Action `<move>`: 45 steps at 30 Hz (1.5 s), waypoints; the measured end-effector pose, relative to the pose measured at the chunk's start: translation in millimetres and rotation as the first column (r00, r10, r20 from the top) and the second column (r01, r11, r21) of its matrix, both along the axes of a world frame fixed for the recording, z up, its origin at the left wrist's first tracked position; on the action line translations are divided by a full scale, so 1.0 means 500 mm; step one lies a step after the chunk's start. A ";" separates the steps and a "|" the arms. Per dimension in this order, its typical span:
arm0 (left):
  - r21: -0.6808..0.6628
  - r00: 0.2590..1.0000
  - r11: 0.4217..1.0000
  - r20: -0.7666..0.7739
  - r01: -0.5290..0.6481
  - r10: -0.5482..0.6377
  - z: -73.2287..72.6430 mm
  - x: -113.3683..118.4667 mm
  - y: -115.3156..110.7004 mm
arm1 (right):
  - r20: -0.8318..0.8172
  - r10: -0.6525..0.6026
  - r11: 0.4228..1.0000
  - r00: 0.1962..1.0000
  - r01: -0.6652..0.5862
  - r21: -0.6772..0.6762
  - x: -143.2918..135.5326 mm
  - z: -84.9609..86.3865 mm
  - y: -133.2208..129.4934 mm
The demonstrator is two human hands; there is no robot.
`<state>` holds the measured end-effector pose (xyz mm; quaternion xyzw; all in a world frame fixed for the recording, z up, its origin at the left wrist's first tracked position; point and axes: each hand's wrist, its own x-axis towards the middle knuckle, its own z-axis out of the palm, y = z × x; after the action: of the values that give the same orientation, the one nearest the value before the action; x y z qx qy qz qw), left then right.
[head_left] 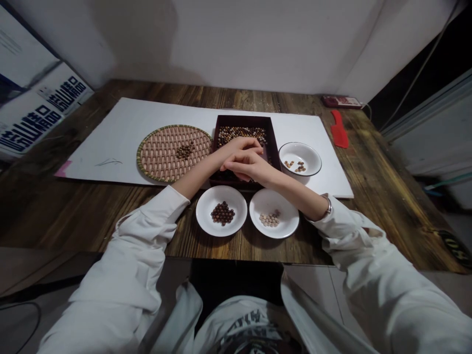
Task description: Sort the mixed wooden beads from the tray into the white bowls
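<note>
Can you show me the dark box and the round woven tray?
Dark box [272, 140], head view: on its right wall.
Round woven tray [160, 155], head view: bare weave, left half.

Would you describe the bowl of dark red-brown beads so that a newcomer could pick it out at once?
On the wooden table, find the dark rectangular tray of mixed beads. In front of it, toward the table's near edge, stands the left bowl of a white pair. It holds dark red-brown beads, whereas the right bowl holds pale beads.
</note>
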<state>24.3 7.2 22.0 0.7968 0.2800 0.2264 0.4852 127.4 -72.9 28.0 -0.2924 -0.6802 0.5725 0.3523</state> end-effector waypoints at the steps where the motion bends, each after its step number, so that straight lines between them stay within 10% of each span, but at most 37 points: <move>1: -0.017 1.000 1.000 0.013 -0.005 0.006 0.001 0.000 0.000 | -0.011 -0.020 1.000 1.000 0.020 -0.019 0.000 -0.001 0.001; 21: -0.010 0.940 0.979 0.279 -0.203 0.198 0.012 -0.010 0.010 | -0.197 -0.277 0.948 0.940 0.235 -0.215 0.002 0.007 -0.002; 45: 0.162 0.961 0.960 0.198 -0.227 0.194 0.021 -0.015 -0.012 | -0.198 -0.525 0.815 0.828 0.421 -0.398 0.023 0.004 0.025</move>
<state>16.7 1.3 32.4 0.7797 0.2967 0.3727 0.4063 138.9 -60.6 30.1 -0.4198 -0.4147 0.6106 0.5282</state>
